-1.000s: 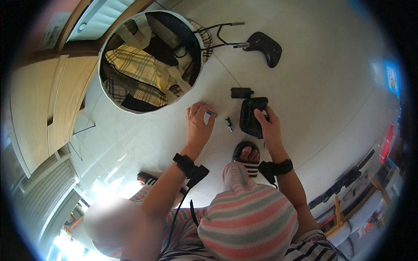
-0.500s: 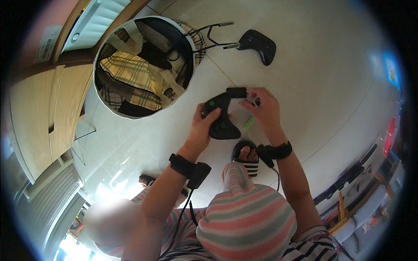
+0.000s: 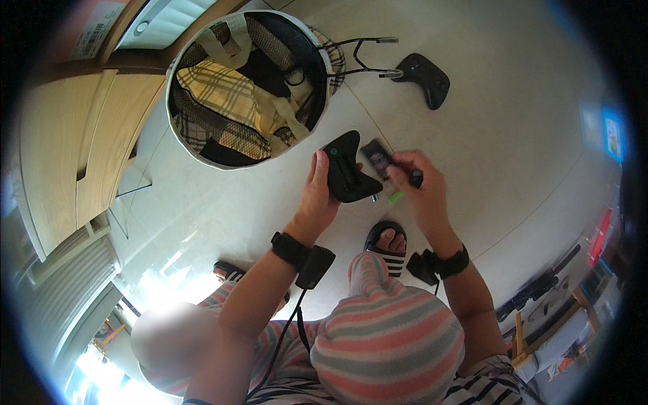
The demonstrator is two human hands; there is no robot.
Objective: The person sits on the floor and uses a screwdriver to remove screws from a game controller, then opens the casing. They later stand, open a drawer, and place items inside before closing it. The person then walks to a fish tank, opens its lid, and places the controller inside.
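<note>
My left hand is closed around a black game controller, which has a small green mark and a long recess in the side facing me. My right hand pinches a dark rectangular piece, smeared by motion, just right of the controller and apart from it. A small round black thing shows among the right hand's fingers; its kind is unclear. Below that hand is a green strip, with a short silver tip to its left by the controller's lower edge. I cannot tell whether these two belong together.
A second black controller lies on the tiled floor, beside a black metal stand. A round white-rimmed basket holding checked fabric stands at upper left, near wooden drawers. My striped-strap sandal is below my hands.
My right hand has drawn the dark rectangular piece away from the controller's upper end, tilting it. My left hand has turned the controller. The whole view has shifted slightly.
</note>
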